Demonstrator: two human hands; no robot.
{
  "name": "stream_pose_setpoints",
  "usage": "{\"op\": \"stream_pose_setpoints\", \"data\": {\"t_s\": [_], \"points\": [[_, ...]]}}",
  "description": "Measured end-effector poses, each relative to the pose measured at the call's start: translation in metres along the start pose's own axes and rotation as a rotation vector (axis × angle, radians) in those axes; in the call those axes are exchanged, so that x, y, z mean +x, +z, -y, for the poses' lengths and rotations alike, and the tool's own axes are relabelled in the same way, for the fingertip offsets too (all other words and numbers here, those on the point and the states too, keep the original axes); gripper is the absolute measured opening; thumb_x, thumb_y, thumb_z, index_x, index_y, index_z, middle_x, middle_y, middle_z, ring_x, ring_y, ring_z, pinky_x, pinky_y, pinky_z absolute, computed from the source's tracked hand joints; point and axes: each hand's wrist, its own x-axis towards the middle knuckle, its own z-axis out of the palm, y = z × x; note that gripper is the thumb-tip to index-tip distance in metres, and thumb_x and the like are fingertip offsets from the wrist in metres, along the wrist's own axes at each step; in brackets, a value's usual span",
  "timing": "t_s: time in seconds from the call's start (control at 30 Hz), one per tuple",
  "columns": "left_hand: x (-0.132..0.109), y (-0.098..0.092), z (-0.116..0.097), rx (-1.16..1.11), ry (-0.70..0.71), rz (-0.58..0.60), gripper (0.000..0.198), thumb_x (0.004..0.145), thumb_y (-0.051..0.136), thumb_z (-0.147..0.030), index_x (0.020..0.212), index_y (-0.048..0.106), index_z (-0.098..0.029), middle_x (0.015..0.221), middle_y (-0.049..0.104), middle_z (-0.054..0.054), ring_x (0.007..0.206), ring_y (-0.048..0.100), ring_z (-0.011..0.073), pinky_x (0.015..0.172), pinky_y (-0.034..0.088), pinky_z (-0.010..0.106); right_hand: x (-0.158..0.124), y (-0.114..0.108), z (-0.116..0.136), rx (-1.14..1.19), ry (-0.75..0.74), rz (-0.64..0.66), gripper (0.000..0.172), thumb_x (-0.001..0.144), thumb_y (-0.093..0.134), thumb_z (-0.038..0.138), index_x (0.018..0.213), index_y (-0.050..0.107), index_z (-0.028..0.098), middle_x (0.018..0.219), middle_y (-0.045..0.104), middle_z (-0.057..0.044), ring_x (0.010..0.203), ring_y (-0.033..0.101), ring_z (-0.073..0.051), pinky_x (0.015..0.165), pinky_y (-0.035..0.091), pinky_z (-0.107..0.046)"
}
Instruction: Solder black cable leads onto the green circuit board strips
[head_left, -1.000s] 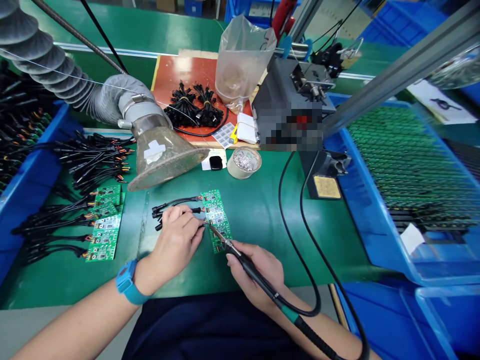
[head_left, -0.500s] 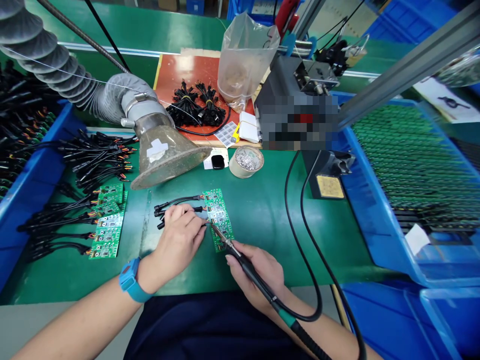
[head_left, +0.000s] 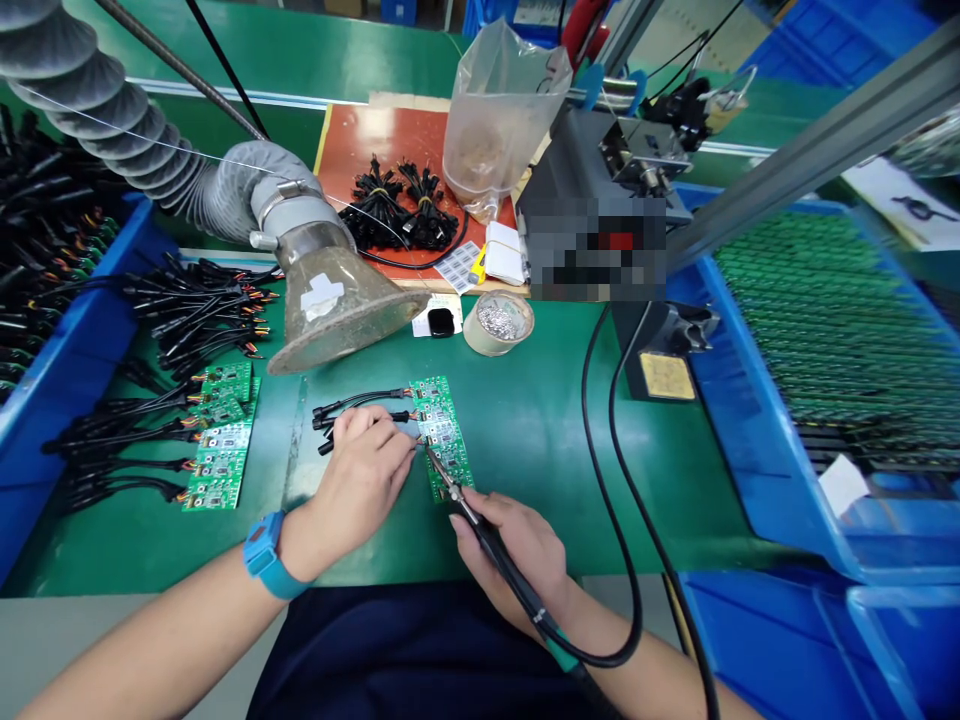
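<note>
A green circuit board strip [head_left: 444,436] lies on the green mat with black cables [head_left: 352,404] joined to its left edge. My left hand [head_left: 364,480] pinches a thin wire against that edge, fingers closed. My right hand [head_left: 517,555] grips a black soldering iron [head_left: 480,530] like a pen. Its tip touches the board right beside my left fingertips.
A fume extractor hood [head_left: 330,300] hangs just behind the board. Finished boards with cables [head_left: 217,440] lie at left beside a blue bin [head_left: 67,340]. A solder roll [head_left: 499,322], soldering station [head_left: 600,230] and sponge holder [head_left: 664,375] stand behind. A blue tray of boards [head_left: 825,330] sits right.
Both hands stay at the same joint on the board. The view has shifted slightly, and the iron's tip has moved a little up the board's left edge.
</note>
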Motion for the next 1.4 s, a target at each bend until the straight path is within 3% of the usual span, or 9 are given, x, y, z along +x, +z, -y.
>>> {"op": "stream_pose_setpoints", "data": {"t_s": [0.33, 0.63, 1.03, 1.4], "points": [[0.000, 0.000, -0.001, 0.048, -0.004, 0.010, 0.022, 0.100, 0.053, -0.012, 0.086, 0.068, -0.018, 0.080, 0.062, 0.006, 0.099, 0.054, 0.0273, 0.090, 0.040, 0.047, -0.002, 0.001, -0.002, -0.031, -0.051, -0.007, 0.037, 0.096, 0.066, 0.013, 0.131, 0.059, 0.018, 0.092, 0.078, -0.008, 0.080, 0.078, -0.022, 0.076, 0.068, -0.031], [0.001, 0.000, -0.001, 0.030, -0.007, 0.006, 0.021, 0.100, 0.052, -0.012, 0.087, 0.068, -0.018, 0.080, 0.060, 0.005, 0.097, 0.052, 0.0261, 0.093, 0.040, 0.047, -0.005, -0.012, 0.000, -0.067, 0.049, -0.028, 0.032, 0.097, 0.064, 0.023, 0.128, 0.059, 0.023, 0.094, 0.079, -0.007, 0.081, 0.079, -0.025, 0.074, 0.068, -0.033], [-0.001, 0.001, -0.001, 0.032, -0.006, 0.007, 0.019, 0.099, 0.054, -0.011, 0.087, 0.068, -0.016, 0.080, 0.060, 0.006, 0.098, 0.053, 0.0274, 0.092, 0.040, 0.048, 0.000, -0.001, -0.001, -0.035, 0.001, -0.001, 0.022, 0.103, 0.060, 0.025, 0.124, 0.061, 0.017, 0.092, 0.078, -0.007, 0.074, 0.078, -0.020, 0.072, 0.067, -0.029], [-0.001, 0.003, -0.001, 0.024, -0.011, 0.004, 0.018, 0.100, 0.054, -0.012, 0.087, 0.066, -0.017, 0.081, 0.061, 0.005, 0.097, 0.051, 0.0267, 0.090, 0.040, 0.048, 0.000, -0.002, 0.002, -0.056, -0.022, 0.015, 0.028, 0.104, 0.059, 0.026, 0.131, 0.057, 0.018, 0.094, 0.078, -0.007, 0.076, 0.078, -0.022, 0.072, 0.068, -0.031]]}}
